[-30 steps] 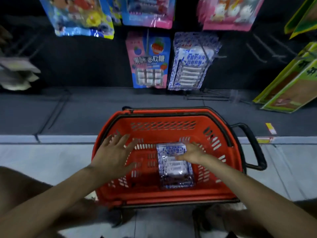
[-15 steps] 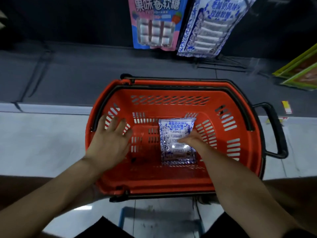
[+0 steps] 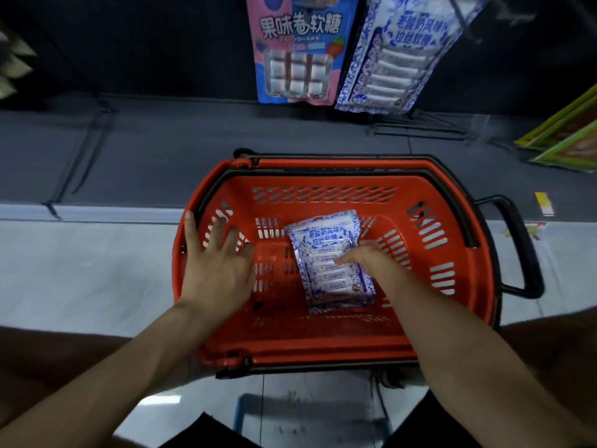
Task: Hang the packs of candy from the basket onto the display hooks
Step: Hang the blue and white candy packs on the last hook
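Candy pack (image 3: 329, 258), blue and white, lies flat on the floor of the red basket (image 3: 323, 345) at frame centre. Right hand (image 3: 366, 258) pinches its right edge, thumb on top. Left hand (image 3: 214, 265) spreads open, empty, over the basket's left rim. Two hanging packs (image 3: 339, 50) show at upper centre.

A shop aisle: packs of candy (image 3: 298, 56) hang on a dark display wall (image 3: 145, 43) just above a red shopping basket (image 3: 323, 344) standing on the tiled floor (image 3: 80, 270).

Glossy film pack (image 3: 329, 257) — slotted plastic basket (image 3: 323, 344)
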Available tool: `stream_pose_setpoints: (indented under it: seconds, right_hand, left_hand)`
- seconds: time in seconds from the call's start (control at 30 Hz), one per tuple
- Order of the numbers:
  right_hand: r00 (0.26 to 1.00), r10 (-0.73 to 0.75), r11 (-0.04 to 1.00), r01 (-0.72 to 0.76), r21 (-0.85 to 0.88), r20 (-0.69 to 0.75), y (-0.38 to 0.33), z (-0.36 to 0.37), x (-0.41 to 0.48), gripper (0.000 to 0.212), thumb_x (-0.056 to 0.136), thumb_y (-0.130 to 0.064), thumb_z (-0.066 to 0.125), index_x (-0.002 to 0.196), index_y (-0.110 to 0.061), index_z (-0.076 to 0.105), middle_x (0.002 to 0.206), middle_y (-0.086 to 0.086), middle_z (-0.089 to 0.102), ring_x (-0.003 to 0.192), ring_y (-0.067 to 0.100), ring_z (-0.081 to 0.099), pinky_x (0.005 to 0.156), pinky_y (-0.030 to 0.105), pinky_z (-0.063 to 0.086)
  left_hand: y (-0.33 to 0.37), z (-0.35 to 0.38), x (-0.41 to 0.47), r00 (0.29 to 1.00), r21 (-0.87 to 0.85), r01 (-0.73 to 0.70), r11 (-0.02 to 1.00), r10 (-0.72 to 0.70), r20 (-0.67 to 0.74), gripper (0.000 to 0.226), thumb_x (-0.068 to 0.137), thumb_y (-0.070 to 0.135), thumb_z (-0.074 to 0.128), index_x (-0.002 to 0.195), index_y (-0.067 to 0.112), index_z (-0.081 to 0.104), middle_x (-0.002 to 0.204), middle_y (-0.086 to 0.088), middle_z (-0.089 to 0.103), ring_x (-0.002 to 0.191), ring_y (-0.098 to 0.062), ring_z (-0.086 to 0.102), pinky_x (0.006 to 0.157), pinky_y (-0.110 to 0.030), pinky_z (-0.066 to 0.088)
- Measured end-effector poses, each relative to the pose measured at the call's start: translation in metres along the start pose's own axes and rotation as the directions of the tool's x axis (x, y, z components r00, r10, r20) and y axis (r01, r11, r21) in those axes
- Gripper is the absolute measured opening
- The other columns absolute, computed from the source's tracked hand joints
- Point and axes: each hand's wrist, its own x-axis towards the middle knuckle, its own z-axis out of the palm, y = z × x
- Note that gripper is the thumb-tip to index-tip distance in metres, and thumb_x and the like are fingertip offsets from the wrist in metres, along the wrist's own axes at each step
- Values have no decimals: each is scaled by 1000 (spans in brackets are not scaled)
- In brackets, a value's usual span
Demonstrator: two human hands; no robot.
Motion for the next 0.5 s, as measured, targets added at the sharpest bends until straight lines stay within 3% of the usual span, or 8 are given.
stream_pose_setpoints:
  seconds: [0.1,0.17,0.33,0.5]
  right_hand:
    - [996,-70,997,71,-15,50,-10,-3,-14,118,73,-11,94,163,-4,17,169,16,25,155,36,27,124,50,30]
    - [987,-136,988,141,-63,87,-19,-6,-27,119,70,-15,96,162,-7,21,168,13,28,154,35,29,123,52,32]
    - [936,-348,918,353,-181,59,-38,-25,-55,98,48,-26,105,134,-7,65,133,8,70,124,28,65,110,45,50]
    - [870,-483,867,491,-90,96,-57,-62,-110,68,56,-21,102,117,-10,74,112,0,78,105,19,72,104,37,54]
  left_hand:
    - [4,-5,4,999,15,52,999,-53,3,47,94,49,54,131,24,69,147,-12,56,147,-40,37,118,-76,1]
    - [6,-8,7,996,28,85,996,-85,-7,47,97,48,50,134,24,66,151,-14,52,148,-39,35,120,-74,3]
    - [3,-15,20,988,-45,69,997,-75,-136,42,92,34,58,128,14,68,133,-18,61,133,-43,48,120,-65,22]
    - [4,-26,23,928,-294,126,948,-217,-302,64,101,56,41,147,12,48,125,-12,66,118,-36,59,109,-53,41]
